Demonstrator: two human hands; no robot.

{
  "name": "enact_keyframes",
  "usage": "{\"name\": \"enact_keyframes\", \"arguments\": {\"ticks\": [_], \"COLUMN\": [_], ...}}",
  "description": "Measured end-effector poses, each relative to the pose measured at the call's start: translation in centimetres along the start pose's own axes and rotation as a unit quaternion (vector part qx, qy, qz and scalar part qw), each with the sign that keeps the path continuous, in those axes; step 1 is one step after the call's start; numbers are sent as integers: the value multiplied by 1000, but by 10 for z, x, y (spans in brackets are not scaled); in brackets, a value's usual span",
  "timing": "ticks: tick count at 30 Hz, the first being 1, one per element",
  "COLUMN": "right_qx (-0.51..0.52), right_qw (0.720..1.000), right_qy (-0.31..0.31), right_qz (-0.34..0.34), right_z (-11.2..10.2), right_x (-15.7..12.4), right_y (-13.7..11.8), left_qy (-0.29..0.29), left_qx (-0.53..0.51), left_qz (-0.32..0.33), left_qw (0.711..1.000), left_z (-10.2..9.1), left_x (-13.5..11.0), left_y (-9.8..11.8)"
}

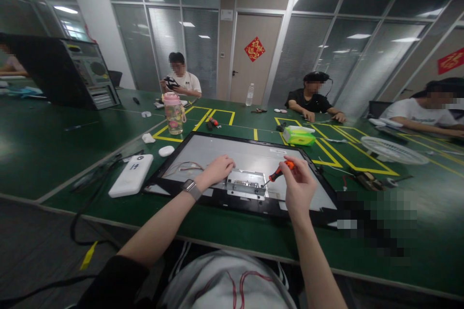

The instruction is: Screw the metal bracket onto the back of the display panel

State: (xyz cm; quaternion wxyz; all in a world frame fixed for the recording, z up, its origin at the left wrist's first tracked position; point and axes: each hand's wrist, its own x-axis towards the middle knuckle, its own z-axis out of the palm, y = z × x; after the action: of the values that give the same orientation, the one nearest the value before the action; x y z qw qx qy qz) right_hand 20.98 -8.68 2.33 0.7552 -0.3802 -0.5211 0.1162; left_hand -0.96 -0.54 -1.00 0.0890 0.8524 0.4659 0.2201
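Note:
A flat display panel (195, 152) with a black frame and silver-grey back lies before me on the green table. On its near half sits a metal bracket (246, 194) with small parts along it. My right hand (300, 181) grips an orange and black screwdriver (281, 172), whose shaft slants down to the bracket's right side. Whether the tip is seated in a screw is too small to tell. My left hand (219, 169), with a watch on its wrist, rests on the panel at the bracket's left edge, fingers stretched out. Thin wires (190, 166) run across the panel's left part.
Left of the panel are a white power bank (131, 176), a white case (166, 151) and a pink-lidded bottle (174, 113). Behind it stands a green tissue pack (299, 135). A racket (393, 149) lies right. A computer tower (81, 75) and several people are farther off.

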Motion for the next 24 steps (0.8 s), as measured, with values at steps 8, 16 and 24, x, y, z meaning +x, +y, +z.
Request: {"name": "enact_keyframes", "arguments": {"ticks": [8, 16, 24], "right_qx": [58, 41, -45], "right_qw": [997, 996, 998], "right_qy": [-27, -75, -24], "right_qz": [37, 23, 37], "right_z": [-2, -2, 2], "right_x": [-2, -2, -3], "right_y": [9, 7, 2], "left_qy": [-3, -2, -3], "left_qx": [1, 4, 11], "left_qz": [0, 2, 1], "left_qw": [1000, 1000, 1000], "left_z": [1, 2, 0], "left_x": [0, 1, 0], "left_y": [-2, -1, 0]}}
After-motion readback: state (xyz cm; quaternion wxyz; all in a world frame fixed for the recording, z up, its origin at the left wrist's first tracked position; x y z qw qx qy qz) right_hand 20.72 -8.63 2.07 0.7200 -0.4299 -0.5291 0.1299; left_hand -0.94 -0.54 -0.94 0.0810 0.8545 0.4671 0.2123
